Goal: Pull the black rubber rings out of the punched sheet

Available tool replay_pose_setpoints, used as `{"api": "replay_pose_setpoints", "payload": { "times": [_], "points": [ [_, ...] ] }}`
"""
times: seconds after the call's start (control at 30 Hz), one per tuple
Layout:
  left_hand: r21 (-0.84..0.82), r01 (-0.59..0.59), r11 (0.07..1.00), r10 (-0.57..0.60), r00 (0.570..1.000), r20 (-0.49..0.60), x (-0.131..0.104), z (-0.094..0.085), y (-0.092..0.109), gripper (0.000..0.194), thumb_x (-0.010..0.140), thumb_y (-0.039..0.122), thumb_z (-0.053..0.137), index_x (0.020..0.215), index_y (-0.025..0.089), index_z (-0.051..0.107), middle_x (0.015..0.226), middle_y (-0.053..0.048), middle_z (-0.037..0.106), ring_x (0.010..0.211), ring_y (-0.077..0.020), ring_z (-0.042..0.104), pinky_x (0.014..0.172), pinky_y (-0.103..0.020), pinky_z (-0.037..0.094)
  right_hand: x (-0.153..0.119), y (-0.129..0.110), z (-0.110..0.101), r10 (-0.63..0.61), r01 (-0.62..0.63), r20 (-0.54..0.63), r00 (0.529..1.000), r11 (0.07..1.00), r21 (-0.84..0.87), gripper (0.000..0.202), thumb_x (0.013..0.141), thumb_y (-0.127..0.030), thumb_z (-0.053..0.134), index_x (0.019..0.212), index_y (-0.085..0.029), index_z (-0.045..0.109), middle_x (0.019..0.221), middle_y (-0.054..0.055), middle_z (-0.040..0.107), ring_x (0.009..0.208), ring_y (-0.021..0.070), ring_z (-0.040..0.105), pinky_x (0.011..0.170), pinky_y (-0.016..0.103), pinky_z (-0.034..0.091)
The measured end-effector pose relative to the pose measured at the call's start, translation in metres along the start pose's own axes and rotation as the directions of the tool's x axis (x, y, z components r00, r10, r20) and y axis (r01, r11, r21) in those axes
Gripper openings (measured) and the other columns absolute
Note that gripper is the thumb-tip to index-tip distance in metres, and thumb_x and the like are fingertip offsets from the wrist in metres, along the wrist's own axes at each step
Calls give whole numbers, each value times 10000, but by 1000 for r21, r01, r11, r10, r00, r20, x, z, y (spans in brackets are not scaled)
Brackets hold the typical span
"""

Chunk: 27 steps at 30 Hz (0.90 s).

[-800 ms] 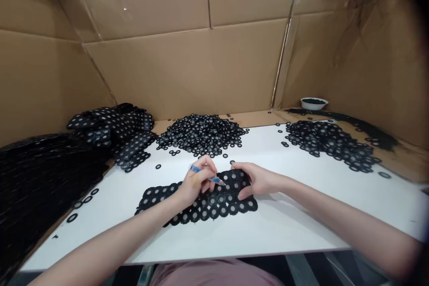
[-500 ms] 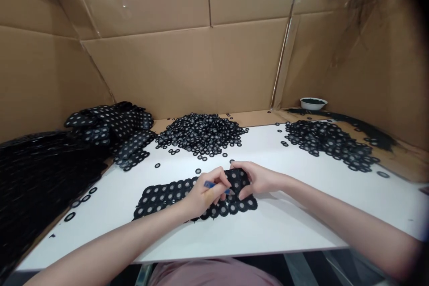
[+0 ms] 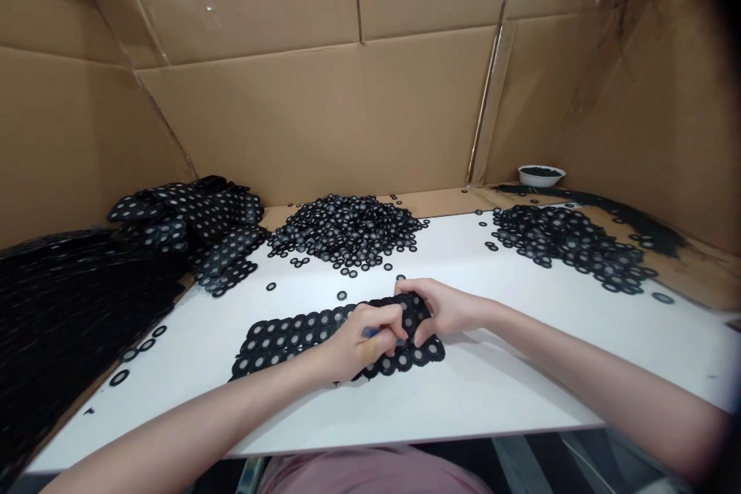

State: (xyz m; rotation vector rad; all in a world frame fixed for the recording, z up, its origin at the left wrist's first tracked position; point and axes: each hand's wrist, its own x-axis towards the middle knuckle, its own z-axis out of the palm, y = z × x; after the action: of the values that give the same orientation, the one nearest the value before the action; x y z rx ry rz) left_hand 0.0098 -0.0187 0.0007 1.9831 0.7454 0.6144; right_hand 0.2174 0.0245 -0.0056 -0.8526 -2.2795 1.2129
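Ring sheet (image 3: 289, 336), black with pale centres, flat on the white table (image 3: 463, 394), both hands at its right end.

Far left: dark heap of like sheets (image 3: 69, 301) spilling off the table edge, a smaller stack of sheets (image 3: 191, 220) behind it, loose rings (image 3: 139, 347) scattered at the table's left margin. Centre back: mound of loose rings (image 3: 347, 230). Left hand (image 3: 362, 340) closed around a blue tool (image 3: 370, 333), mostly hidden in the fist, pressed on the sheet. Right hand (image 3: 443, 309) just beside it, fingers curled and clamped on the sheet's lifted right end; the two hands touch. Right: second ring pile (image 3: 567, 243), then a small white bowl (image 3: 541, 175) with dark contents in the corner. Cardboard walls (image 3: 324, 108) enclose the table on three sides.
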Motion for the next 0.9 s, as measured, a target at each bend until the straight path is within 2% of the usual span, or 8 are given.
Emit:
{"api": "replay_pose_setpoints", "payload": {
  "times": [0.07,0.13,0.27,0.43,0.53,0.7,0.83,0.9],
  "points": [
    [-20,8,1000,-8,1000,1,1,0,-1,146,835,191,438,741,148,542,606,14,515,539,-91,436,543,-205,345,-3,-2,-1,-3,3,1,1000,1000,-9,426,547,-229,784,858,-186,495,828,-22,502,794,155,493,659,232,399],
    [-52,27,998,-30,999,-43,1,1,-1,127,828,197,458,751,150,547,600,15,524,535,-90,443,539,-201,350,-6,-6,-3,-9,9,28,1000,1000,-8,469,544,-264,795,892,-192,489,862,-20,526,813,160,506,678,238,408],
    [-175,82,981,-103,988,-114,1,2,-1,101,813,218,494,762,151,549,570,24,514,477,-74,425,476,-187,330,-12,-11,-4,12,-10,52,999,1000,-29,645,441,-338,851,935,-206,460,934,-17,563,862,181,525,725,255,427],
    [-395,90,914,-171,970,-175,0,1,-5,65,743,196,543,705,151,517,549,26,504,435,-70,438,381,-165,234,-11,-10,-2,21,-19,34,999,998,-51,634,464,-352,834,960,-201,469,944,-10,547,857,178,523,728,262,432],
    [-442,69,894,-169,967,-189,-2,2,-4,58,742,181,536,700,152,508,515,35,490,405,-59,414,375,-160,220,-11,-9,-2,28,-27,27,999,999,-41,635,445,-351,839,938,-195,470,928,-13,540,840,171,515,710,255,431],
    [-370,113,922,-169,978,-122,-7,8,4,106,766,240,554,726,147,524,613,9,533,452,-67,448,400,-169,285,-11,-10,-1,35,-39,59,998,998,55,636,452,-339,833,938,-197,448,918,-20,548,835,166,527,691,247,447],
    [-262,118,958,-148,984,-101,-9,8,5,120,809,258,514,752,154,529,588,19,521,448,-67,416,429,-179,302,-12,-10,-2,35,-36,52,998,999,21,653,445,-344,836,959,-199,461,930,-15,545,852,172,524,711,252,447],
    [-169,84,982,-99,991,-85,-10,7,5,124,826,228,485,745,153,541,568,19,519,468,-73,421,469,-187,330,-12,-9,-2,37,-36,41,998,999,-14,680,436,-357,839,987,-199,473,944,-9,544,873,183,522,737,261,447]
  ]
}}
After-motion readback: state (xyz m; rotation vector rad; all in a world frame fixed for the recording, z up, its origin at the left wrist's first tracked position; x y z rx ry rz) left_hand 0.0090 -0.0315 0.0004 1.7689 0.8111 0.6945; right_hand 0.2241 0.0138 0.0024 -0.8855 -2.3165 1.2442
